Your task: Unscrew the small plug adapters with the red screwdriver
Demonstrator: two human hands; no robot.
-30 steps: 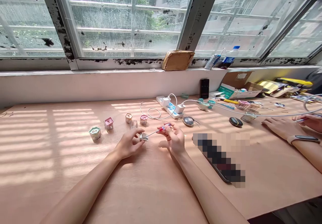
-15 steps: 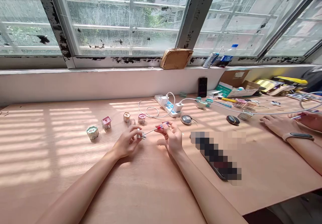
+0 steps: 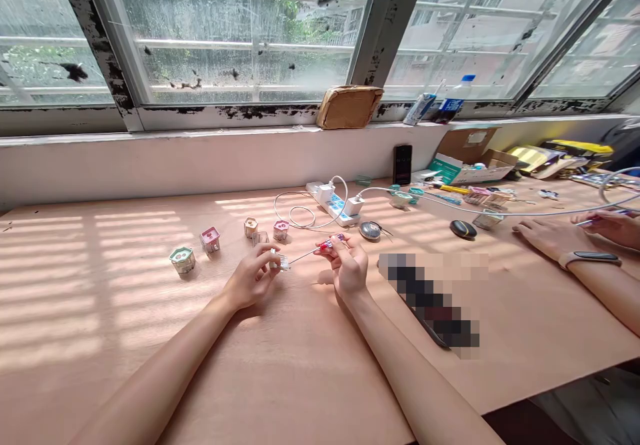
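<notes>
My left hand [image 3: 253, 275] is closed on a small clear plastic piece [image 3: 281, 262], holding it on its side just above the table. My right hand [image 3: 349, 263] grips a screwdriver [image 3: 327, 243] by its red handle. The thin shaft points left, its tip close to the clear piece; whether they touch is too small to tell. Beyond my left hand stand little hexagonal boxes with clear sides: a green-topped one [image 3: 182, 259], a red-topped one [image 3: 210, 239], an orange-topped one [image 3: 251, 227] and a pink-topped one [image 3: 281, 229]. A clear frame [image 3: 260, 238] lies among them.
A power strip [image 3: 334, 203] with white plugs and a cable lies behind my hands. Right of them are a round silver object [image 3: 370, 231], a black mouse-like object [image 3: 463, 229] and a blurred-out dark object [image 3: 425, 305]. At far right, another person's hands [image 3: 547, 238] work near an open carton [image 3: 470, 161].
My right hand has drawn slightly right with the screwdriver, so its tip sits farther from my left fingers. The whole view has shifted a little upward.
</notes>
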